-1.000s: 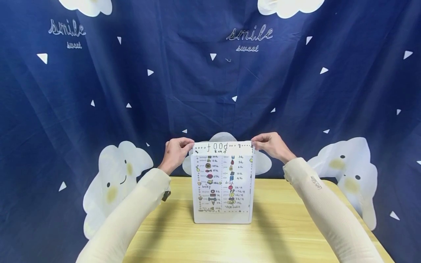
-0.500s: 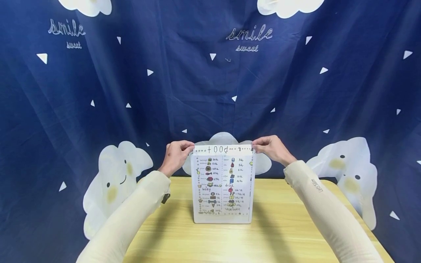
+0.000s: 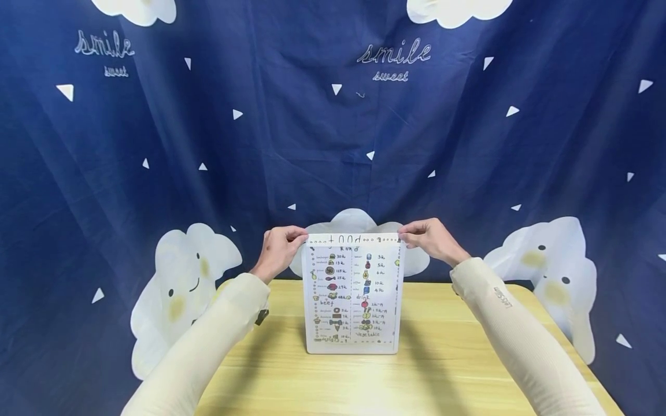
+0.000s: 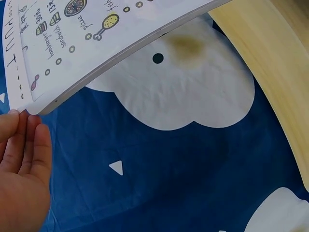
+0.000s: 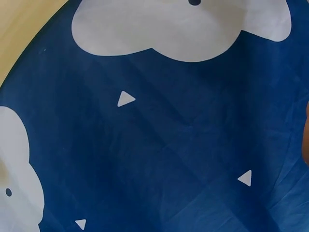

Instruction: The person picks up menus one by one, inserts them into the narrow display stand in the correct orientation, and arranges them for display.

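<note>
Out beyond the left sleeve (image 3: 208, 341), a dark blue curtain (image 3: 156, 144) printed with smiling clouds hangs behind a pale wooden table (image 3: 442, 370). The left hand (image 3: 278, 251) is raised over the far part of the table and pinches the top left corner of a printed sheet (image 3: 354, 254), fingers curled round its edge; the left wrist view shows the fingers (image 4: 26, 145) right at that corner. Between the two hands the sheet, a menu with small food drawings and prices under a hand-lettered heading, sits most of the way down inside a clear plastic sleeve (image 3: 351, 346) that stands upright with its bottom edge on the table. Only the heading strip shows above the sleeve's mouth. The right hand (image 3: 429, 238) pinches the top right corner in the same way, level with the left; the right wrist view shows only curtain, so that grip is judged from the head view alone. The likely trouble lies in the last stretch: if one hand presses down more than the other, the sheet could skew and jam against the sleeve's side or crease along its top. The sleeve stands only on its thin lower edge, so a slip of either pinch could let it tip flat.
</note>
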